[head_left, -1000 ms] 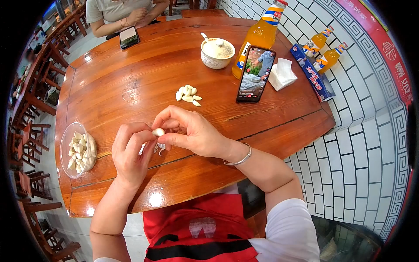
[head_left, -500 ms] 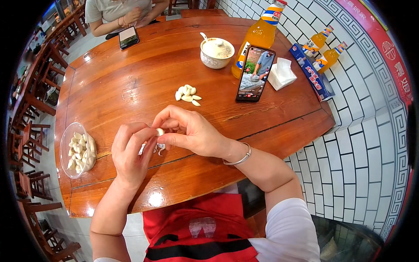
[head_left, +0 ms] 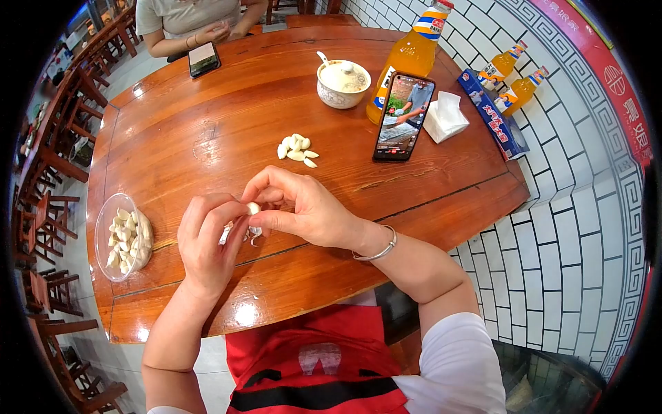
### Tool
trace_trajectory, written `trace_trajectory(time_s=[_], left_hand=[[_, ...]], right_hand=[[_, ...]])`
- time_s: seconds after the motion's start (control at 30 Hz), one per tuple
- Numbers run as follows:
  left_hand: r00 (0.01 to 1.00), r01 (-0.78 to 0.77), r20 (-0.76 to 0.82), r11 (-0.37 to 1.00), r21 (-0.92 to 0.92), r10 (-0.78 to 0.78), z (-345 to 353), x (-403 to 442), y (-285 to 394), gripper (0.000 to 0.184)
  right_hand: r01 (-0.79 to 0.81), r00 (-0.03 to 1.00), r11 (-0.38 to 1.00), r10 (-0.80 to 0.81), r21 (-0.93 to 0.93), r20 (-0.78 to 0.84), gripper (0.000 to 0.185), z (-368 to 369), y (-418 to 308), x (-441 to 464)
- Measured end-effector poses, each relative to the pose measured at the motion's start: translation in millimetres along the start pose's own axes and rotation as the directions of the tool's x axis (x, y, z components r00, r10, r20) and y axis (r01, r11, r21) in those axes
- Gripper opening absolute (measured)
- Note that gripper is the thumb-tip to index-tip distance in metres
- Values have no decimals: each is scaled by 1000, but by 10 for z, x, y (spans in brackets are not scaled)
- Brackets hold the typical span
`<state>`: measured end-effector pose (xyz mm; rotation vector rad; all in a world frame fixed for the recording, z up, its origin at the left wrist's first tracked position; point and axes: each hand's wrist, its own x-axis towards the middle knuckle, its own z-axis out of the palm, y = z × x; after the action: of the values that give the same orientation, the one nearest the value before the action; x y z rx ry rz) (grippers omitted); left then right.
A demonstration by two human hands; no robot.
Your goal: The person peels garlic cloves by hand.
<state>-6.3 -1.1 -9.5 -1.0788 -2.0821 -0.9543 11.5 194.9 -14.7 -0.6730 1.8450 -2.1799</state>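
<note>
Between the fingertips of both hands is one garlic clove [head_left: 253, 208], partly covered by fingers. My left hand [head_left: 210, 238] pinches it from the left. From the right, my right hand [head_left: 301, 210] grips it with thumb and forefinger; a silver bangle circles that wrist. Scraps of garlic skin [head_left: 255, 234] lie on the table below the hands, partly hidden. Beyond my fingers sits a small pile of peeled garlic cloves [head_left: 296, 146]. A clear plastic bowl [head_left: 103, 257] full of garlic cloves [head_left: 125, 238] stands left of my left hand.
On the wooden table [head_left: 234, 110], a phone [head_left: 403, 117] playing a video leans against a large orange drink bottle [head_left: 414, 52]. Nearby are a lidded bowl [head_left: 341, 96] with a spoon, napkins [head_left: 447, 119] and a blue box [head_left: 491, 114]. Another person [head_left: 200, 24] sits opposite behind a phone [head_left: 204, 60].
My hands barely move and keep the garlic clove between their fingertips. The picture on the propped phone differs, and the person opposite has shifted their hands slightly.
</note>
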Motion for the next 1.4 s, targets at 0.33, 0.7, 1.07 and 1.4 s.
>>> trace_trajectory(time_s=[0.33,0.7,1.07,1.4], left_hand=[[1000,-9,4,1000,7,9,-2,-2,13,33],[1000,-9,-12,1000,16,9,-7,4,22,31],[1000,-21,-3,1000,19,21,-14,5,14,31],[1000,-26,5,999,35,25,-15,11,19,31]], right_hand=[[-5,1000,1000,5,-23,-4,23,3,-37,-10],[27,1000,999,-27,-20,-9,24,12,-29,-8],[39,999,998,-39,-44,-5,22,7,-11,-3],[28,1000,999,-29,-35,-8,22,10,-18,-8]])
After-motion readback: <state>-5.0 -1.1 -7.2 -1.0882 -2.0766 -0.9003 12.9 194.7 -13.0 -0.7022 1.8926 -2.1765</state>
